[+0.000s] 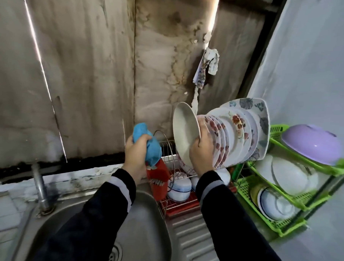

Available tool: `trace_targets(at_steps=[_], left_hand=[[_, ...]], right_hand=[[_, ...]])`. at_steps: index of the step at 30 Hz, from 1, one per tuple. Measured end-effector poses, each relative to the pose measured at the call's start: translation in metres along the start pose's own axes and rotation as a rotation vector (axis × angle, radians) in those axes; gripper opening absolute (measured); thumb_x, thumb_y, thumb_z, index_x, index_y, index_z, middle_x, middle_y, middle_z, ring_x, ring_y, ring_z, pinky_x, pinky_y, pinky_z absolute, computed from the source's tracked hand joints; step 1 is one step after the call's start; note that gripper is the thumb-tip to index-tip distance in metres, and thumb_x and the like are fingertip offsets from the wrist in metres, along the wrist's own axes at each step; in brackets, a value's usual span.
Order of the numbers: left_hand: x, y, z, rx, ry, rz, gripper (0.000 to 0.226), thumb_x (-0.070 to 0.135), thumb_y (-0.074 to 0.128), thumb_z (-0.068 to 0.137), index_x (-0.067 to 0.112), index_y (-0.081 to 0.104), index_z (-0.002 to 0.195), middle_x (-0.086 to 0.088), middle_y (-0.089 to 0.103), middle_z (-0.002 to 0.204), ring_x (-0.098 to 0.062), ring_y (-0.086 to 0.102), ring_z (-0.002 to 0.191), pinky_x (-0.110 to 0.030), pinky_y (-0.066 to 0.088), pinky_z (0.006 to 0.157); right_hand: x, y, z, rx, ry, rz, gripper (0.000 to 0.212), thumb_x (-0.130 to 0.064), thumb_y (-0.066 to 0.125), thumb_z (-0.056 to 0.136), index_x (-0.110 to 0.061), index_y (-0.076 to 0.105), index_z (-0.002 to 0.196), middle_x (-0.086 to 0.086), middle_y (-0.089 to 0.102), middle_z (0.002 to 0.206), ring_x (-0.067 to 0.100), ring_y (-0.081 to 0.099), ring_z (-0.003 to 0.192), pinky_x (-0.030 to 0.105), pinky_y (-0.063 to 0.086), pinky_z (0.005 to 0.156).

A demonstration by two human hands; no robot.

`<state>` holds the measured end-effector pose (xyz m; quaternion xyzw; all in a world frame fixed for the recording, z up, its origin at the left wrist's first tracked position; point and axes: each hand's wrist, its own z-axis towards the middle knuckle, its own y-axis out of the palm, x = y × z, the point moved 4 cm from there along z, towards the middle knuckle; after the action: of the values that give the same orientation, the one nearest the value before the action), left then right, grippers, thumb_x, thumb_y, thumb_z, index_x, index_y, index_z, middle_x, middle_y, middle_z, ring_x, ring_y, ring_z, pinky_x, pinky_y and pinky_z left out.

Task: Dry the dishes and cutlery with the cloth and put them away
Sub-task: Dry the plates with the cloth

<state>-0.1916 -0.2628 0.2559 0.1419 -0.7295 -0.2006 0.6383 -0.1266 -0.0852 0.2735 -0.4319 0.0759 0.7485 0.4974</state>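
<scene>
My left hand [135, 151] grips a bunched blue cloth [147, 144] above the left end of a wire dish rack [167, 148]. My right hand [202, 151] holds a plain white plate [184, 132] upright by its lower edge, fingers curled round the rim. Right behind that plate stands a row of several flower-patterned plates [237, 133], leaning to the right in the rack, ending in a square leaf-patterned plate [261, 118]. White bowls with blue rims [179, 189] sit upside down on the rack's lower level.
A red holder [158, 181] hangs at the rack's left end. A green plastic shelf rack [282, 202] at the right holds white bowls and a purple bowl [312, 143]. The steel sink [135, 223] and its tap [39, 185] lie below left. A stained wall stands behind.
</scene>
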Motion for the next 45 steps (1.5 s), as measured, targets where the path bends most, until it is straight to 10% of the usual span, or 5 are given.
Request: trace_targets(at_steps=[3,8,16,31,45], left_hand=[[-0.003,0.003,0.002,0.049,0.015,-0.021,0.012,0.006,0.058,0.091,0.016,0.056,0.096,-0.006,0.062,0.085,-0.020,0.064,0.073,-0.033,0.053,0.065],[-0.006,0.013,-0.002,0.106,0.002,-0.022,0.024,0.007,0.057,0.091,0.007,0.055,0.115,-0.014,0.061,0.096,-0.024,0.063,0.073,-0.030,0.054,0.058],[-0.004,0.017,-0.012,0.150,0.025,0.036,0.041,0.011,0.061,0.090,0.002,0.051,0.129,-0.013,0.062,0.099,-0.024,0.065,0.075,-0.029,0.054,0.055],[0.020,0.029,-0.084,-0.072,0.199,0.045,0.032,0.004,0.061,0.084,0.003,0.060,0.116,-0.014,0.069,0.098,-0.025,0.067,0.087,-0.033,0.057,0.074],[-0.056,0.003,-0.164,-0.252,-0.090,0.304,0.039,0.020,0.079,0.056,0.013,0.056,0.087,-0.021,0.065,0.094,-0.029,0.064,0.085,-0.037,0.052,0.076]], right_hand=[[0.015,0.014,0.012,-0.052,-0.023,-0.015,0.069,0.015,0.035,0.087,-0.012,0.040,0.150,0.014,0.043,0.149,0.025,0.035,0.143,0.036,0.024,0.121],[0.029,0.020,0.020,-0.180,0.051,0.006,0.067,0.012,0.035,0.090,-0.013,0.038,0.151,0.016,0.042,0.148,0.029,0.038,0.135,-0.006,0.007,0.095],[0.041,0.024,0.016,-0.281,0.157,0.069,0.069,0.009,0.039,0.091,-0.021,0.034,0.152,0.023,0.048,0.132,0.038,0.053,0.115,0.035,0.041,0.096],[-0.025,-0.028,-0.013,-0.623,0.013,0.432,0.070,-0.059,0.056,0.091,-0.026,0.038,0.150,-0.001,0.038,0.156,0.011,0.033,0.144,0.035,0.028,0.119],[0.018,-0.085,-0.080,-0.940,0.255,0.791,0.015,-0.018,0.076,0.083,-0.017,0.071,0.097,0.004,0.069,0.098,0.016,0.063,0.091,0.026,0.054,0.077]])
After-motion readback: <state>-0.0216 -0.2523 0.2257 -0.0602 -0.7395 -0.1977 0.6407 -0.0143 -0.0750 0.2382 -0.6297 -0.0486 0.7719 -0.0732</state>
